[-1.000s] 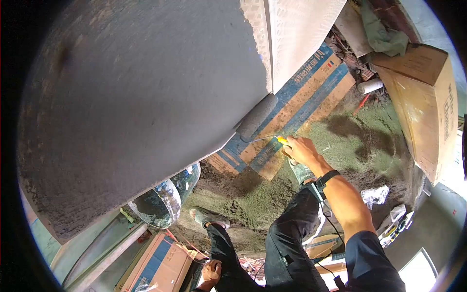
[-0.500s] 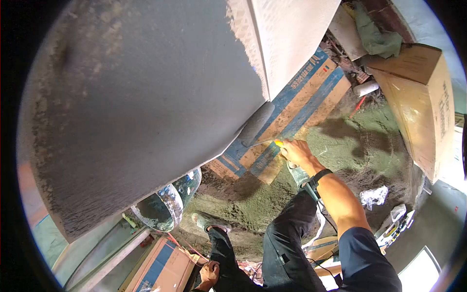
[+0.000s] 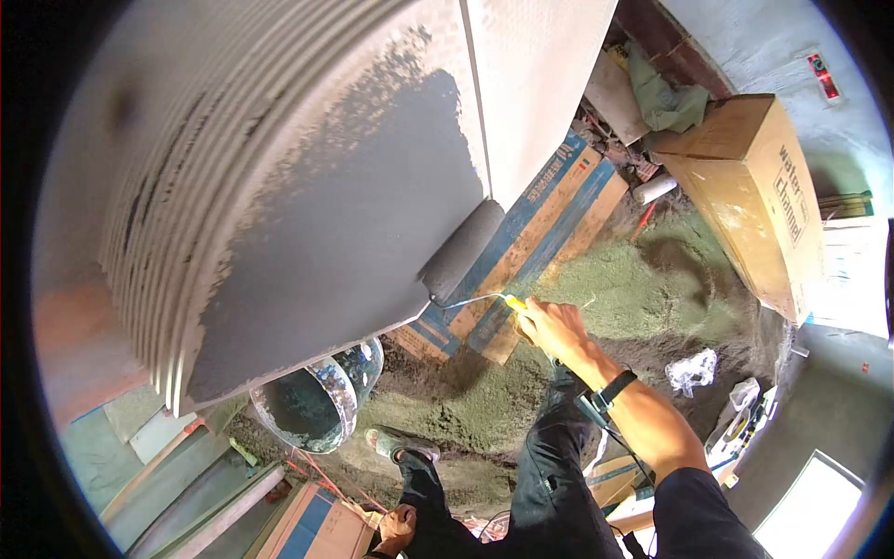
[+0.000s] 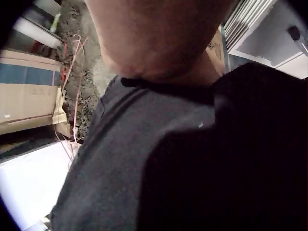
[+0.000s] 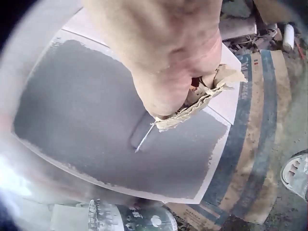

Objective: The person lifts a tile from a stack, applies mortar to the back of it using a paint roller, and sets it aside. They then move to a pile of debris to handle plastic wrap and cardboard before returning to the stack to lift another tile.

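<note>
The tile (image 3: 307,186) leans tilted at the front of a stack of tiles, its back turned up to me and mostly coated in wet grey adhesive, with bare white at the upper edge and corners. I judge it heavy, stiff and brittle, so it wants lifting by two opposite edges, never by a corner, and the wet face would be slippery to touch. The paint roller (image 3: 461,250) lies against the tile's lower right edge, its sleeve soft and loaded grey, a thin wire frame running back to a yellow handle. It should be light, and the handle is the only clean place to hold it. My right hand (image 3: 549,326) has its fingers curled round that handle; in the right wrist view a scrap of brown paper or tape bunches in the grip and hides the handle. My left hand (image 3: 399,524) sits low by my thigh at the edge of the head view, small and partly cut off; I cannot tell how its fingers lie, and the left wrist view shows only dark trouser cloth and blurred skin. A bucket (image 3: 312,401) stands beneath the tile, partly covered by it.
</note>
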### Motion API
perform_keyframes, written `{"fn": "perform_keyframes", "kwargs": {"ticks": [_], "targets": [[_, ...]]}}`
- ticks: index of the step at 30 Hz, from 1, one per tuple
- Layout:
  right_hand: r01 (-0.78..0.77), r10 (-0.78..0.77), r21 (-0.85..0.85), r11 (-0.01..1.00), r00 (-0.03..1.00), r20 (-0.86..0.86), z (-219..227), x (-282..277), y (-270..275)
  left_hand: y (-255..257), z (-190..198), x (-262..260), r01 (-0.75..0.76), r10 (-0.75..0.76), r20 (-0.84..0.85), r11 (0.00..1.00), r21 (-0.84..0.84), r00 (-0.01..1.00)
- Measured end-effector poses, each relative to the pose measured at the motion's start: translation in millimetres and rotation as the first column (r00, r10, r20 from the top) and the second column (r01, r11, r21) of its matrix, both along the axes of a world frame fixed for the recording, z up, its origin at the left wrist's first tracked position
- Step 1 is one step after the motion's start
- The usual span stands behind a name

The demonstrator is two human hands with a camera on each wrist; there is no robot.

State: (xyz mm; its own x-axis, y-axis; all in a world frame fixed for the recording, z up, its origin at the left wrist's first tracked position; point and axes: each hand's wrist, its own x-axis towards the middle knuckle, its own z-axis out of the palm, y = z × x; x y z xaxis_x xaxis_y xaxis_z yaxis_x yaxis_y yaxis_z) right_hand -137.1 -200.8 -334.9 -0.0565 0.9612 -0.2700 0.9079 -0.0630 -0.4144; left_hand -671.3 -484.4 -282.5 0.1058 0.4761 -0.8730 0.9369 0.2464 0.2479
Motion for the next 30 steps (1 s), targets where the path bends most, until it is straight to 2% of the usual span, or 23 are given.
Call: {"fn": "perform_keyframes", "kwargs": {"ticks": [2, 3, 4, 6, 8, 10, 11, 12, 13, 14, 15, 16, 17, 21, 23, 26, 30], "targets": [[-0.004, 0.005, 0.019, 1.000, 1.000, -0.017, 24.2, -4.6, 0.6, -1.5, 2.3, -7.8, 0.003, -0.004, 0.038, 1.000, 0.013, 0.999], [0.008, -0.009, 0.015, 1.000, 1.000, 0.003, 41.9, -9.6, 2.1, 10.5, 13.3, -6.1, 0.168, -0.166, 0.093, 0.986, -0.006, 0.982], [0.021, -0.021, 0.009, 1.000, 1.000, 0.022, 55.3, -13.1, 1.3, 1.5, 9.8, -11.9, 0.170, -0.170, 0.099, 0.985, 0.005, 0.981], [0.026, -0.027, 0.027, 0.999, 0.999, 0.029, 67.2, -16.0, -4.1, -21.9, 2.2, -23.8, 0.145, -0.145, -0.032, 0.989, -0.013, 0.989], [0.040, -0.044, 0.075, 0.996, 0.998, 0.044, 83.7, -20.5, -5.9, -23.7, 4.1, -27.9, 0.121, -0.122, 0.006, 0.992, 0.045, 0.993], [0.050, -0.052, 0.052, 0.997, 0.998, 0.024, 110.8, -22.2, -1.2, -28.6, 11.5, -35.8, 0.064, -0.073, 0.065, 0.990, 0.129, 0.995], [0.053, -0.055, 0.059, 0.997, 0.998, 0.019, 122.3, -23.8, -0.1, -61.8, -24.9, -64.8, -0.120, 0.094, 0.196, 0.985, 0.127, 0.976], [0.057, -0.058, 0.067, 0.996, 0.998, 0.012, 134.3, -25.5, 0.6, -75.4, -21.4, -85.1, -0.118, 0.090, 0.193, 0.983, 0.143, 0.977], [0.042, -0.045, 0.082, 0.996, 0.998, 0.037, 147.1, -26.3, 0.8, -81.3, -15.6, -99.8, -0.452, 0.450, 0.277, 0.890, -0.060, 0.849], [0.043, -0.047, 0.101, 0.994, 0.998, 0.034, 156.5, -25.7, 1.5, -81.1, -14.5, -108.7, -0.697, 0.750, 0.284, 0.661, -0.278, 0.598], [0.043, -0.046, 0.126, 0.991, 0.999, 0.017, 167.4, -25.5, 1.8, -38.0, 62.2, -61.2, -0.729, 0.738, -0.091, 0.627, -0.276, 0.669], [0.046, -0.046, 0.142, 0.989, 0.999, -0.003, 177.2, -27.6, -3.4, -42.7, 43.6, -78.5, -0.729, 0.737, -0.089, 0.631, -0.266, 0.670], [0.046, -0.046, 0.162, 0.986, 0.999, -0.004, 185.4, -27.6, -1.7, -19.6, 74.5, -62.8, -0.720, 0.732, -0.060, 0.648, -0.248, 0.679], [0.078, -0.072, 0.158, 0.984, 0.996, -0.048, 208.5, -31.0, -0.7, 14.4, 94.6, -59.6, -0.693, 0.708, 0.026, 0.697, -0.185, 0.705], [0.071, -0.073, 0.176, 0.982, 0.997, 0.000, 227.4, -30.5, 2.8, 34.2, 102.3, -59.9, -0.679, 0.692, 0.076, 0.720, -0.147, 0.718], [0.065, -0.065, 0.203, 0.977, 0.998, -0.007, 265.1, -28.8, 15.1, 60.7, 96.0, -58.0, -0.656, 0.663, 0.146, 0.748, -0.101, 0.734], [0.078, -0.072, 0.179, 0.981, 0.997, -0.039, 288.1, -29.5, 19.0, 85.6, 90.2, -61.6, -0.625, 0.619, 0.221, 0.779, -0.051, 0.754]]}}
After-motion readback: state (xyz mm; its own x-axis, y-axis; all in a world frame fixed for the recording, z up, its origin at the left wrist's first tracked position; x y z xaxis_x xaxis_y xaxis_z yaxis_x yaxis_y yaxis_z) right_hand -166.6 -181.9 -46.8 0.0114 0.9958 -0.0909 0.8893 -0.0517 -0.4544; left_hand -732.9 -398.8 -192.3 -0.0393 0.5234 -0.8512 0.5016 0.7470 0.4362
